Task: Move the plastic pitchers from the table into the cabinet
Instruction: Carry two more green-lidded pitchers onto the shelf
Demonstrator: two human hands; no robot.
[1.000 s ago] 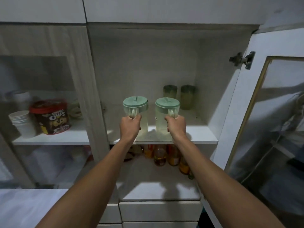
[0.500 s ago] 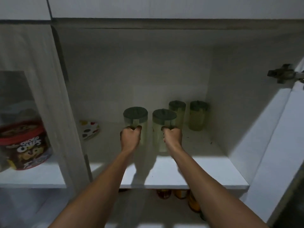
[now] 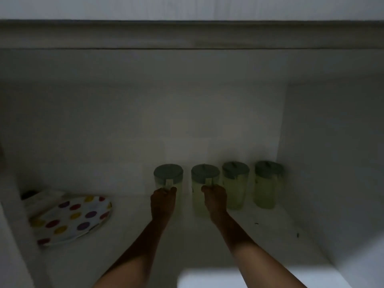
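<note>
Gripping one pitcher handle each, the left hand (image 3: 163,201) and right hand (image 3: 214,201) set the left pitcher (image 3: 168,176) and right pitcher (image 3: 205,179) on the cabinet shelf (image 3: 259,229) at centre frame, beside two stored pitchers (image 3: 251,183). Placing looks nearly done; next comes letting go (gently). Dim light hides whether the bases touch down; a dotted plate (image 3: 72,219) lies lower left.

Dim white cabinet interior (image 3: 207,121), a polka-dot plate (image 3: 70,221) lying at left.

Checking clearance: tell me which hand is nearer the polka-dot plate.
Left. The left hand is right of the polka-dot plate, gripping a pitcher; the right hand is farther right.
</note>
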